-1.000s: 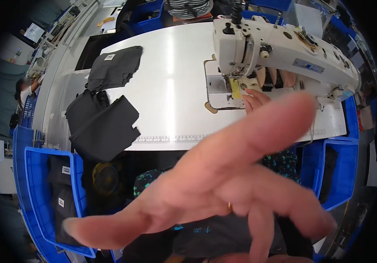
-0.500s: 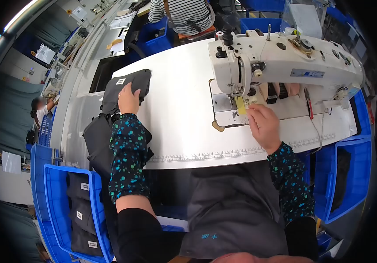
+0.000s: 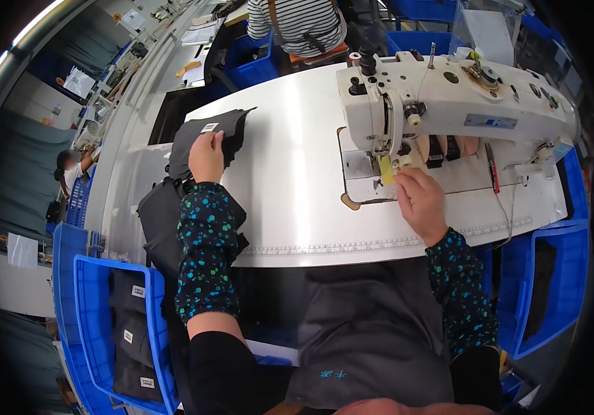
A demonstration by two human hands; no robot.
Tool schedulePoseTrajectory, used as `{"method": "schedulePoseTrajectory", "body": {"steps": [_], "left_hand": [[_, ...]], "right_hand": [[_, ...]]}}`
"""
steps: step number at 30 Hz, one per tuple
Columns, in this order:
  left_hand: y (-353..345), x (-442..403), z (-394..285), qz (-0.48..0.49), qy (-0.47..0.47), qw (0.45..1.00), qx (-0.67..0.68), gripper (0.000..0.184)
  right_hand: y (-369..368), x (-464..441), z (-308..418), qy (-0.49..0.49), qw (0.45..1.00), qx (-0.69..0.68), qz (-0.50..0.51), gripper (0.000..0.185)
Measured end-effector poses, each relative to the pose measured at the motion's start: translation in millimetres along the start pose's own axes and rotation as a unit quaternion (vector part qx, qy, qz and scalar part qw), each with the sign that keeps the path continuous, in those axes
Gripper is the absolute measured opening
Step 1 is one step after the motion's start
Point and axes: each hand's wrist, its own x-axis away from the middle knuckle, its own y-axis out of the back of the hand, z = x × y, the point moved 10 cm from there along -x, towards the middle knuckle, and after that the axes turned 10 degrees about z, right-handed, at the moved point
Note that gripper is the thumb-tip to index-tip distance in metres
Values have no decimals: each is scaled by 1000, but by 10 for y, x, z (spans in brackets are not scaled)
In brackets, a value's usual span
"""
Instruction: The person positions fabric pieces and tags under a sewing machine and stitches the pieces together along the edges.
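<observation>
head view: the left hand [image 3: 207, 160] pinches dark cloth [image 3: 188, 145] on the left of the table [image 3: 283, 187]; half a second ago its fingers were spread, so the cloth now seems gripped. well apart, the right hand [image 3: 424, 207] bends beside the sewing machine [image 3: 449, 104], near a yellow tab [image 3: 386, 171]; whether it holds anything, i cannot tell.

No text is legible: the label [image 3: 208, 127] on dark cloth [image 3: 185, 144] beside the left hand [image 3: 206, 159], the sewing machine [image 3: 442, 90]'s badge [image 3: 490, 122] beyond the right hand [image 3: 423, 206], the blue characters [image 3: 340, 375] on the apron [image 3: 373, 325] below both.
</observation>
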Motion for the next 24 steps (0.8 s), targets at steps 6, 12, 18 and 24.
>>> {"method": "schedulePoseTrajectory", "body": {"steps": [6,12,18,24], "left_hand": [[-522,859,-1215,194,-27,968,154,30],[-602,1742,-2077,329,-55,901,276,24],[-68,1489,-1367,203,-72,970,115,21],[96,1118,185,92,17,960,-262,47]], "right_hand": [[-7,29,63,17,1000,3,-1,15],[-275,70,627,96,986,-77,108,25],[-298,285,666,103,984,-65,127,23],[-22,172,804,136,988,-34,66,30]]}}
